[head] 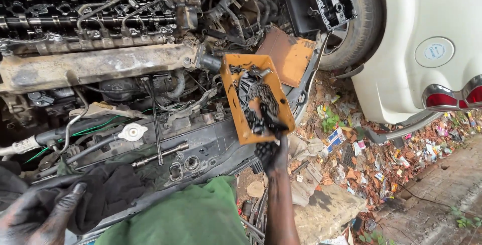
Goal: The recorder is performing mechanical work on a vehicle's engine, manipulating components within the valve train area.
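- The view looks down into an open car engine bay, with littered ground to the right.
- The person's right hand (272, 155), black with grease, is closed around the near edge of an orange rectangular plastic tray (232, 90), holding it up, tilted, above the front edge of the bay.
- The tray carries a heap of dark, oily metal parts (258, 99); they are too tangled to tell apart.
- The left hand (37, 215), equally greasy, rests at the near left on a crumpled black cloth (108, 190) draped over the car's front panel. Its fingers are loosely spread and grip nothing.
- Far left lies the exposed engine head with its row of metal camshafts (80, 4).
- A long steel wrench (159, 155) rests on the panel between the two hands, beside a white round radiator cap (132, 132).
- A green cloth garment (191, 220) fills the near centre.
- A white car body (427, 24) with red tail lamps stands at the far right, above dead leaves and scraps.
- My judgement: the parts tray is being carried or repositioned; the next move needs a level, stable spot to rest it.
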